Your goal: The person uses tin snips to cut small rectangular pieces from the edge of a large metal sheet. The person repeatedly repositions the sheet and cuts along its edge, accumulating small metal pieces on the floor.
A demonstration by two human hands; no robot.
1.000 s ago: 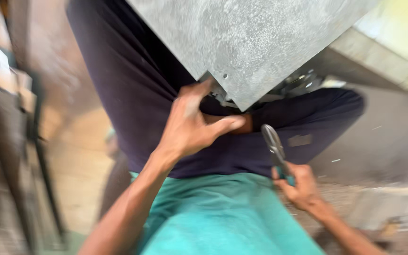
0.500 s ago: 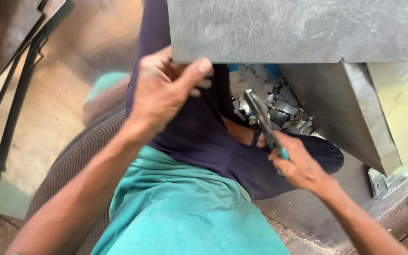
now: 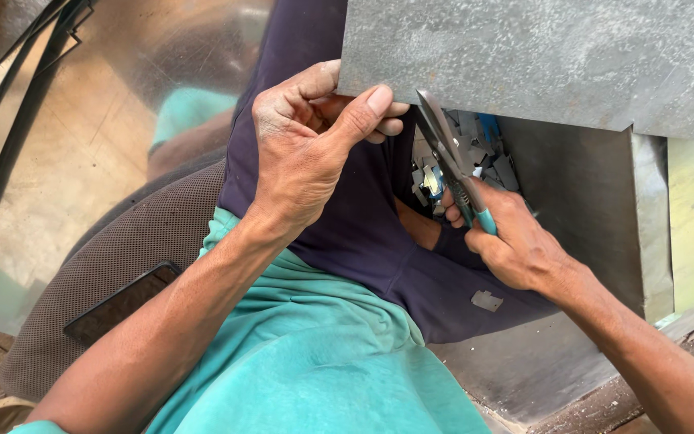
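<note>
My left hand (image 3: 307,145) grips the lower left corner of a large grey metal sheet (image 3: 540,56), thumb on top and fingers underneath. My right hand (image 3: 516,241) holds metal snips (image 3: 447,157) with teal handles. The blades point up at the sheet's lower edge, just right of my left thumb. Below the blades lies a pile of small metal offcuts (image 3: 459,161). I sit cross-legged in dark trousers and a teal shirt.
A brown mesh cushion (image 3: 122,265) with a dark phone (image 3: 118,301) on it lies at my left. Shiny sheet metal (image 3: 66,153) covers the floor on the left, with dark strips at the top left. Another folded metal sheet (image 3: 596,209) stands at the right.
The metal sheet has turned so that its lower edge runs level. My left hand has closed on its corner, and my right hand has brought the snips up to that edge.
</note>
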